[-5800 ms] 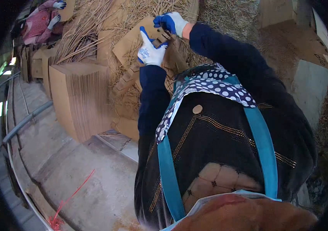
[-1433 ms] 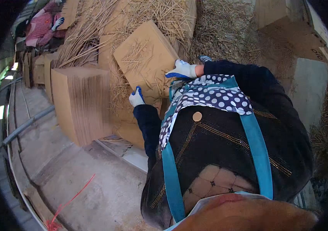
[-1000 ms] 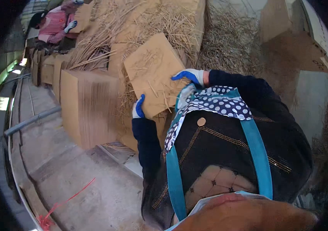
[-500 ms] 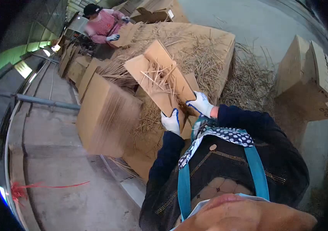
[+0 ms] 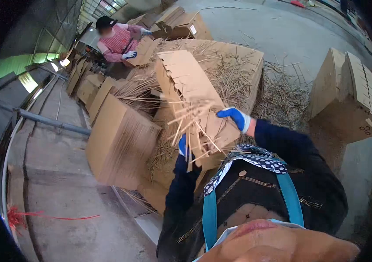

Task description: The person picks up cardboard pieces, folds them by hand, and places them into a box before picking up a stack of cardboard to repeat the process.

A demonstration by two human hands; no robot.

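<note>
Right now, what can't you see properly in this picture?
All in the head view:
- Hidden: left hand, mostly behind the cardboard sheet and loose straw strips.
- Blurred: cardboard stack, so its sheets cannot be counted.
- Too small: the markings on the box.

The sheet (image 5: 194, 83), the stack (image 5: 120, 139) and the boxes (image 5: 347, 96) are made of matt brown corrugated cardboard. The left hand (image 5: 182, 146) and right hand (image 5: 234, 118) are covered by white knit gloves with a blue rubbery coating. The strips (image 5: 190, 124) are dry, pale and fibrous. The floor (image 5: 63, 192) is rough grey concrete. The pipe (image 5: 50, 122) is dull metal. The scarf (image 5: 256, 157) is soft cloth.
</note>
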